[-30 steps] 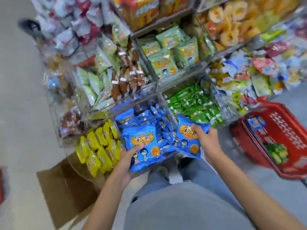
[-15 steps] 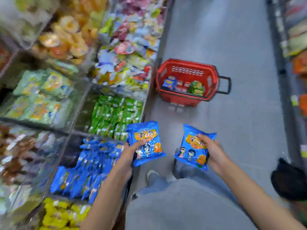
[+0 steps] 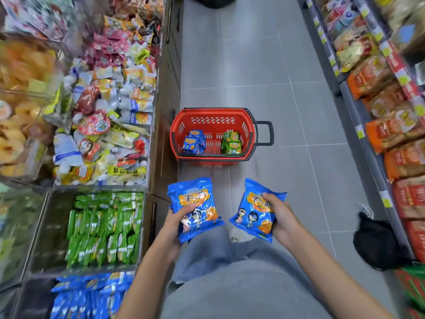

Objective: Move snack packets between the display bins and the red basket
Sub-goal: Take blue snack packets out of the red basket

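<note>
My left hand [image 3: 176, 223] grips a blue snack packet [image 3: 195, 203], thumb across its front. A second blue snack packet [image 3: 251, 217] sits in the grip of my right hand [image 3: 281, 217]. Both packets hover above the grey floor, short of the red basket [image 3: 212, 115] straight ahead. Inside the basket lie blue packets [image 3: 194, 141] on the left and green packets [image 3: 231, 143] on the right. The bin of blue packets [image 3: 89, 295] is at the lower left, with the bin of green packets [image 3: 103, 229] above it.
Clear display bins of mixed snacks [image 3: 108, 125] line the left side. Shelves of orange bags [image 3: 391, 132] run along the right. A black bag [image 3: 379, 245] lies on the floor at the right shelf's foot. The tiled aisle stretches beyond the basket.
Both hands lifted the blue packets out of the blue bin and swung right with my view. The red basket went from the right edge to straight ahead.
</note>
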A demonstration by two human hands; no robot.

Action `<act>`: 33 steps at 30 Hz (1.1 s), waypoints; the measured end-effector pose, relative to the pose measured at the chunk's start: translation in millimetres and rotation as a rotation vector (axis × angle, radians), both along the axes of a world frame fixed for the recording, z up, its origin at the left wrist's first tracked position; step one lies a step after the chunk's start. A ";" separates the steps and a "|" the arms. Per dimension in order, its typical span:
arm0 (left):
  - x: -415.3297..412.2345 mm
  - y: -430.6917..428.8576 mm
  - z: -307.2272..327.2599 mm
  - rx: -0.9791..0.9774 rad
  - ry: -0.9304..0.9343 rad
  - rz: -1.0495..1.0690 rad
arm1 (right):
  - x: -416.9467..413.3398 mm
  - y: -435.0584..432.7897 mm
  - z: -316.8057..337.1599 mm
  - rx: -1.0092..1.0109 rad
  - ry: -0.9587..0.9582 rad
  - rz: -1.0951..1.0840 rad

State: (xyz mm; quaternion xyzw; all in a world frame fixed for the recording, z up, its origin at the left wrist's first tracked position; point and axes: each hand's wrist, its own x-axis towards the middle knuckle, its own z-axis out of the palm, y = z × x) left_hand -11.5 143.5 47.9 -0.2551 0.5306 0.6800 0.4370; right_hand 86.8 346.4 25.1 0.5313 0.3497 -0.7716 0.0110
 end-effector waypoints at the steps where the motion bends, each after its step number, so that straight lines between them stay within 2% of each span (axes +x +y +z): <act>1: -4.9 1.3 -1.3 -0.016 -0.009 0.016 | -10.7 5.1 -1.2 -0.007 -0.005 0.007; 10: -105.1 21.3 -30.9 -0.089 -0.078 0.164 | -140.2 48.7 -30.4 -0.071 -0.071 0.090; 17: -237.6 70.2 -52.5 -0.154 -0.088 0.105 | -276.5 96.0 -49.2 -0.128 -0.141 0.055; 20: -286.8 95.9 -79.0 -0.180 -0.054 0.087 | -335.7 118.6 -73.8 -0.078 -0.141 0.113; 24: -335.1 128.9 -148.5 -0.241 -0.069 0.161 | -407.7 145.2 -145.1 0.024 -0.199 0.222; 28: -372.7 158.7 -241.2 -0.255 -0.110 0.228 | -478.6 160.4 -262.8 0.115 -0.162 0.305; 33: -403.2 177.7 -350.0 -0.237 -0.179 0.337 | -539.9 150.4 -408.1 0.025 -0.213 0.358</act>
